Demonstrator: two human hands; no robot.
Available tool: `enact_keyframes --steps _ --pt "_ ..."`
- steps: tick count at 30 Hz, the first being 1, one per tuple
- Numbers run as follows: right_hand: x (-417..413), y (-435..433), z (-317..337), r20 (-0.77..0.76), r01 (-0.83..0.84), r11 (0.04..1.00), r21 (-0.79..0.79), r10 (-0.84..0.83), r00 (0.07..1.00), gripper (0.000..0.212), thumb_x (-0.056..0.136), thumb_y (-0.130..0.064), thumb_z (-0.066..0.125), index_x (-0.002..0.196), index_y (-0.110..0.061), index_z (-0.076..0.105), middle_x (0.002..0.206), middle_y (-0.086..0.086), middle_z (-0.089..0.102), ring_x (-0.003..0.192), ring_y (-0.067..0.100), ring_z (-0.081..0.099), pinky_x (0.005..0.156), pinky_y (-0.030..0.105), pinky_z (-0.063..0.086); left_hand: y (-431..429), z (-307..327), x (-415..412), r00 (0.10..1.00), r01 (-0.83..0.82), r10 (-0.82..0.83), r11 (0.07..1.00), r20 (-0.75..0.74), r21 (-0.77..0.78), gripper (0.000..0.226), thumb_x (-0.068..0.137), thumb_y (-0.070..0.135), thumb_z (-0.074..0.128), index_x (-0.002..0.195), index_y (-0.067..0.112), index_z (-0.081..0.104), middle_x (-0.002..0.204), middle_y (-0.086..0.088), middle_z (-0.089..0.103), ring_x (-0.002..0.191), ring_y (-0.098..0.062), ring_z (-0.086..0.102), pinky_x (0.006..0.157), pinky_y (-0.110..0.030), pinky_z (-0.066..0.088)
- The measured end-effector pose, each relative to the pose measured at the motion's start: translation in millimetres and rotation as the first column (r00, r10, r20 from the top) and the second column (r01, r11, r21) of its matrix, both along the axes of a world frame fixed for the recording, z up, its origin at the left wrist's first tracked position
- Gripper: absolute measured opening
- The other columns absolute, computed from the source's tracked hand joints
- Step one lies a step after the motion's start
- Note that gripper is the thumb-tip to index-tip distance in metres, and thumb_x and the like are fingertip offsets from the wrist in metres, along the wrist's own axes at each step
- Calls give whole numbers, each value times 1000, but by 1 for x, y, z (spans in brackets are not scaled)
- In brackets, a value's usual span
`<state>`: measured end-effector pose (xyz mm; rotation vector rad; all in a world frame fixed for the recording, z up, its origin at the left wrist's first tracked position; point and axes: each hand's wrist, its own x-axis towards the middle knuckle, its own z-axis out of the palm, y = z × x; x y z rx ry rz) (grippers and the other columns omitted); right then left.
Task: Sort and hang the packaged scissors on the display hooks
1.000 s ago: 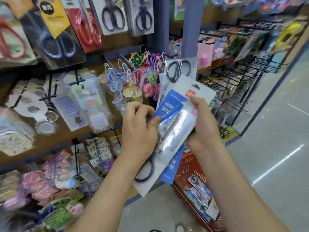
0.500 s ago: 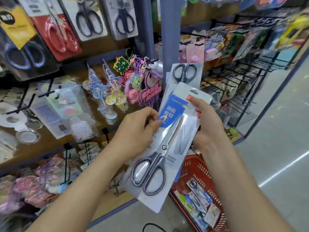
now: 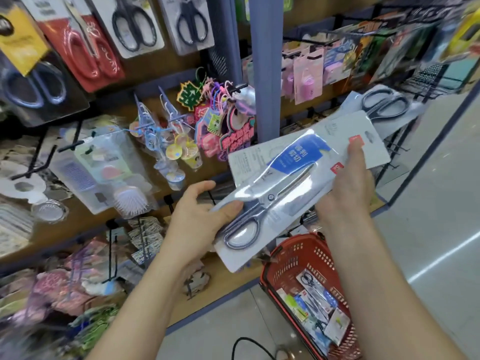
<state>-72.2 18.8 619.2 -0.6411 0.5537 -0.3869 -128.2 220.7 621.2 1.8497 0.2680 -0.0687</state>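
Now you hold the packaged scissors (image 3: 298, 183) tilted across the middle of the view, blue label facing up. Their grey handles lie toward your left hand (image 3: 197, 222), which pinches that end with the thumb on the clear front and the fingers beneath. Your right hand (image 3: 348, 193) grips the other end, one fingertip curled over the card beside the hanging slot. Behind this pack lie more; the rear pack (image 3: 384, 105) shows dark handles at the upper right. Below your right forearm a red basket (image 3: 311, 258) stands on the floor with further packs inside. Hung scissor packs (image 3: 135, 22) fill the hooks at the upper left.
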Motion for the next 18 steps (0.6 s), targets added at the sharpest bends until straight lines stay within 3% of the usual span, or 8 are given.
enact_keyframes --steps 3,6,8,9,11,14,16,18 --pt "-3 -2 -2 8 24 999 38 -24 1000 18 98 -34 62 98 -17 68 88 0 78 77 18 76 67 35 61 22 6 -9 994 103 -98 990 56 -96 31 75 21 75 105 21 73 84 -5 77 73 -18 73 60 -24 57" --pt "-6 -7 0 -30 80 997 19 -79 996 24 98 -36 61 107 -15 66 93 2 76 71 16 75 59 34 60 58 12 -21 978 171 -150 974 143 -148 18 64 25 84 81 23 78 83 -7 77 69 -15 72 59 -20 56" --pt "-9 -7 3 34 112 993 31 -113 993 29 99 -34 59 121 -14 62 101 2 76 75 16 75 60 34 60 73 16 -27 967 184 -129 949 219 -255 32 57 41 91 80 24 76 78 -3 75 64 -12 69 56 -19 54" --pt "-11 -6 5 63 125 992 15 -126 990 32 100 -33 59 124 -14 61 104 3 76 80 16 75 62 35 60 73 19 -28 969 151 -74 932 236 -329 34 60 47 86 81 23 75 76 0 74 62 -10 68 56 -18 53" --pt "-17 0 9 110 134 989 -54 -128 986 34 100 -33 59 126 -12 60 109 5 75 88 19 75 68 40 62 66 23 -21 968 62 44 910 246 -410 23 77 41 67 85 20 68 72 4 71 59 -7 64 53 -18 50" --pt "-27 17 18 187 102 987 -123 -78 979 27 101 -31 57 119 -12 64 104 3 77 89 19 75 71 39 61 36 29 -1 951 -2 96 952 294 -307 12 94 29 58 87 19 59 69 4 68 56 -10 59 47 -25 48" --pt "-31 29 25 238 84 988 -133 -51 970 29 102 -29 56 124 -11 63 106 5 76 90 19 74 70 34 60 20 26 9 919 1 65 986 389 -166 13 94 31 64 86 22 61 77 1 68 65 -12 58 60 -32 46" --pt "-35 39 32 280 86 987 -136 -45 959 34 102 -27 55 130 -9 60 116 9 73 95 18 73 72 31 60 8 22 13 899 8 14 999 438 -48 13 92 30 67 84 23 60 77 6 64 66 -8 53 64 -30 43"
